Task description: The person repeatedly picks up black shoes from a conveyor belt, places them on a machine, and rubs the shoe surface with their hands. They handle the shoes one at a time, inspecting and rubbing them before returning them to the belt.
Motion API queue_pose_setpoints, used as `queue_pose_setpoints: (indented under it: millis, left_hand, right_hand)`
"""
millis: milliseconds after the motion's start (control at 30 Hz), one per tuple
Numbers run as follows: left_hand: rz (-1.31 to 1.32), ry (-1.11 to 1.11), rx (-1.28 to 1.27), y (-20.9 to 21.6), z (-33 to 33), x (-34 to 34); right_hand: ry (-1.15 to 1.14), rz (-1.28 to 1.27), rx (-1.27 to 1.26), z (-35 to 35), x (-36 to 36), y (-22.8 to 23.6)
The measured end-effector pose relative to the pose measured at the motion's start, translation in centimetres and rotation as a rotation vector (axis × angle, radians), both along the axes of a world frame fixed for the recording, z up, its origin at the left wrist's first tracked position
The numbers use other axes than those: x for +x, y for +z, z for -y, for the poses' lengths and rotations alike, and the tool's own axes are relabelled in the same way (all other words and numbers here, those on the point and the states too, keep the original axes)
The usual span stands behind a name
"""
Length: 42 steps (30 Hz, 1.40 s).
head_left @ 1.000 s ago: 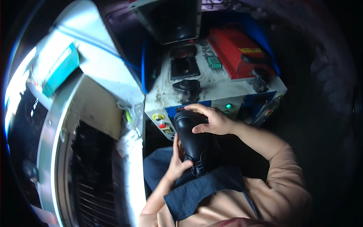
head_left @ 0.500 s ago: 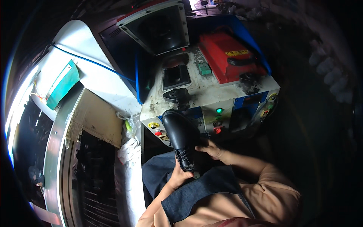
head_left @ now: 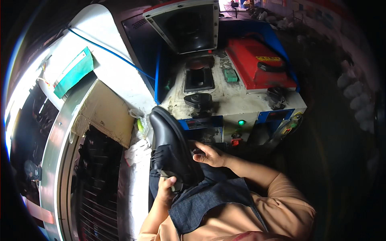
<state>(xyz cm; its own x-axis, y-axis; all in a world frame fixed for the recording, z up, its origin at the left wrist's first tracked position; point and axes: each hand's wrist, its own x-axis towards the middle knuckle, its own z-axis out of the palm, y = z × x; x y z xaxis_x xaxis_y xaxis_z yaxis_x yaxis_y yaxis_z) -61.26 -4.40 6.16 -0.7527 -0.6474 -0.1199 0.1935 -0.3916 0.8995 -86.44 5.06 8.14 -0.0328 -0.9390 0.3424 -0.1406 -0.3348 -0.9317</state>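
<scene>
A black lace-up shoe (head_left: pixel 165 134) points toe-up in front of me, tilted left, with its sole edge facing right. My left hand (head_left: pixel 165 192) is closed round its heel end, where a greenish piece, perhaps part of a shoe last, shows beside the thumb. My right hand (head_left: pixel 212 155) is beside the sole, thumb and fingers apart; the fingertips are close to the sole, and whether they touch it I cannot tell. Just beyond stands a grimy white machine (head_left: pixel 219 105), its left lid (head_left: pixel 185 28) raised over a dark opening (head_left: pixel 199 79).
A red cover (head_left: pixel 257 66) lies lowered on the machine's right half. The front carries a green lamp (head_left: pixel 241 122) and a red switch (head_left: pixel 236 142). At left are a cardboard sheet (head_left: pixel 102 110), a white glove (head_left: pixel 138 152) and a conveyor-like metal frame (head_left: pixel 56 156).
The shoe has swung left and rolled so its sole edge faces right. My left hand has moved left with it; my right hand has shifted slightly, fingers spread. The view has shifted too.
</scene>
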Motion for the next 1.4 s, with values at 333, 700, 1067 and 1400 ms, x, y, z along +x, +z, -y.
queue_pose_setpoints:
  millis: [333,700,1067,1400]
  left_hand:
    - [-0.082,0.559,0.191,-1.1,1.8,13.0]
    - [-0.190,1.321,0.110,-2.8,-0.4,31.7]
    - [0.505,1.787,0.394,-5.5,-0.4,59.7]
    - [2.182,1.907,0.160,-12.2,3.2,58.4]
  right_hand:
    - [-0.252,-0.444,0.006,3.1,1.0,-4.1]
    - [-0.010,-0.864,-0.008,5.2,0.7,-10.5]
    - [-0.023,-0.992,0.073,6.5,2.6,-9.3]
    - [-0.169,-1.085,0.045,3.8,4.5,-8.4]
